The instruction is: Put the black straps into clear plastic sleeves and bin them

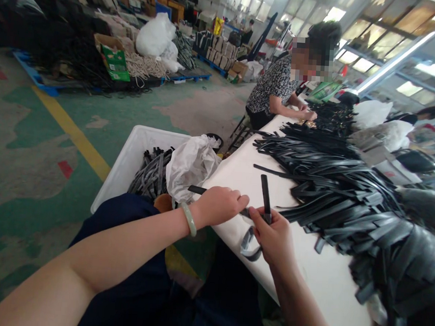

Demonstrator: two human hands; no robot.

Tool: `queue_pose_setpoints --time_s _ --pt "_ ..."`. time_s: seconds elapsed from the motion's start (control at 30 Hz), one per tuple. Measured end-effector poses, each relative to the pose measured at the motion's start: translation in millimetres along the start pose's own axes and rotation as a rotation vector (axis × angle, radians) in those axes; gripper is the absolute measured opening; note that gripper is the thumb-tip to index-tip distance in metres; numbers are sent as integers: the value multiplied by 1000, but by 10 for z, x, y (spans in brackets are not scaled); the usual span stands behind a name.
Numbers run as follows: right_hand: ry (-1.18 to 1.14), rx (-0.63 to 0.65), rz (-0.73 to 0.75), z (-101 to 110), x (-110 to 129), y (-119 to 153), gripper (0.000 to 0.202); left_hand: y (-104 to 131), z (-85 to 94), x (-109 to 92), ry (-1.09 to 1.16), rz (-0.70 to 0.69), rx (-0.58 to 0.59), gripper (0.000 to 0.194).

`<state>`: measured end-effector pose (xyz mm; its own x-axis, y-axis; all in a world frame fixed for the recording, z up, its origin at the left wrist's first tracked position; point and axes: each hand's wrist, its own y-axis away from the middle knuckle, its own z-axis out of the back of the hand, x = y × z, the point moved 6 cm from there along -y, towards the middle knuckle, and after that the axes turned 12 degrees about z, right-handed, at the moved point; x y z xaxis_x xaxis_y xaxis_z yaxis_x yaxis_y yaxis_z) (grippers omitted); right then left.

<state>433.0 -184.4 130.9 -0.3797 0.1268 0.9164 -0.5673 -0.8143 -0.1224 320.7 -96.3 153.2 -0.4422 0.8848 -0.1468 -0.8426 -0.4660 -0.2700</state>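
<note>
Just over the near edge of the white table, my two hands hold a black strap between them. My left hand, with a pale bangle at the wrist, is closed around one part, and a dark end sticks out to its left. My right hand pinches the strap between thumb and fingers; one end points up above it. A loop of the strap hangs below, beside the right hand. To the right lies a large heap of black straps. My fingers hide where the strap passes between the hands.
Left of the table stands a white bin with grey-black straps and a white plastic bag. A co-worker sits farther along the table, hands on small pieces. Pallets with sacks, rope and a green box stand at the back left.
</note>
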Motion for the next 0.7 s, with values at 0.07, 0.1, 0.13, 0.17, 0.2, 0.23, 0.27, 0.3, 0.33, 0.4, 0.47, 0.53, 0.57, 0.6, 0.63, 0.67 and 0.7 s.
queue_pose_setpoints --time_s 0.07,0.1,0.13,0.17,0.2,0.23,0.27,0.3,0.33,0.4,0.47,0.53,0.57,0.6,0.63,0.67,0.7 --pt "-55 10 -8 -116 8 46 37 38 -4 -41 21 -4 13 18" --pt "-91 15 -15 -189 5 69 37 59 -12 -57 36 5 20 19" --pt "-128 16 -19 -261 0 91 38 78 -20 -68 51 23 23 19" --pt "-161 14 -19 -330 -2 107 39 93 -26 -75 67 44 26 18" --pt "-187 16 -19 -393 1 118 41 101 -29 -76 82 61 28 18" --pt "-208 17 -22 -445 9 120 42 99 -27 -68 92 76 34 19" --pt "-227 23 -23 -485 28 111 43 85 -19 -37 95 94 43 20" --pt "-247 36 -19 -514 61 88 43 61 -1 26 86 122 55 22" --pt "-260 39 1 -518 113 50 43 29 32 128 67 161 68 24" --pt "-281 -32 104 -433 261 -75 44 -24 160 461 4 262 87 25" --pt "-281 -214 261 -241 417 -234 44 3 369 948 -55 384 94 23" --pt "-204 -372 369 -82 501 -399 46 183 603 1521 -75 535 109 21" --pt "-156 -369 380 -75 503 -497 47 352 698 1820 -58 654 135 23" --pt "-121 -302 355 -130 472 -605 48 574 774 2095 -19 791 154 27" --pt "-120 -170 287 -255 403 -709 48 834 825 2320 34 921 159 32" --pt "-152 2 189 -442 310 -784 46 1100 843 2459 43 985 169 35" --pt "-202 175 85 -663 215 -816 43 1376 824 2529 49 1029 180 35"
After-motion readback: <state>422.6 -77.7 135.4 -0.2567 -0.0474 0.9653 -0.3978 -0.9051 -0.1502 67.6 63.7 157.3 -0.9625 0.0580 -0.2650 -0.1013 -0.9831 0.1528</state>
